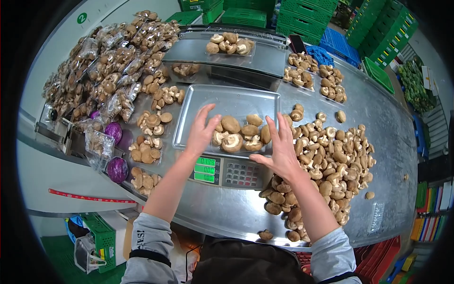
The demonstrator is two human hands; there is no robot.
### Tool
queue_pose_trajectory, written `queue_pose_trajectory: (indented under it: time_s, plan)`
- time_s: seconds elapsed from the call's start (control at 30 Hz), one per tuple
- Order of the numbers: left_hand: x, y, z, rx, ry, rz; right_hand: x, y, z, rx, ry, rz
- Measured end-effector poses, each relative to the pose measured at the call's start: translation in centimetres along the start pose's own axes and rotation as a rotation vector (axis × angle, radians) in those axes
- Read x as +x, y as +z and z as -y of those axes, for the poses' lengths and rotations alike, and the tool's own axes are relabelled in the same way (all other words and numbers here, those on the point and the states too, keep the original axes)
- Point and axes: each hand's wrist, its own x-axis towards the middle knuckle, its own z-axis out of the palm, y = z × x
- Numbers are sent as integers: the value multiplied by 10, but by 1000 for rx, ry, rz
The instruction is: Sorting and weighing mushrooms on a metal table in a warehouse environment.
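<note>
A clear plastic tray of shiitake mushrooms (232, 142) rests on the metal pan (227, 96) of a digital scale. My left hand (201, 132) hovers at the left side of these mushrooms with thumb and fingers spread. Opposite it, my right hand (282, 151) is held at the tray's right side, its fingers apart too. Neither hand grips anything; whether a fingertip touches a mushroom cannot be made out. In front of the pan, the scale's panel has lit green displays (205, 169) and a keypad (243, 174).
Loose shiitake (330, 159) are heaped on the steel table (390, 170) at right. Film-wrapped packs (110, 64) pile up at left, near purple cabbages (117, 169). A filled tray (230, 43) sits on the raised metal wrapping station (184, 49). Green crates (301, 19) stand behind.
</note>
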Motion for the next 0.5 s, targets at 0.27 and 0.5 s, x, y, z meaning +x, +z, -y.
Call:
queue_pose_trajectory:
  time_s: [0.27, 0.5]
  plan:
    - [-11, 53, 1, 312, 41, -125, 26, 45, 2, 188, 67, -99]
    - [-10, 41, -3, 381, 41, -30, 28, 34, -1, 315, 61, -11]
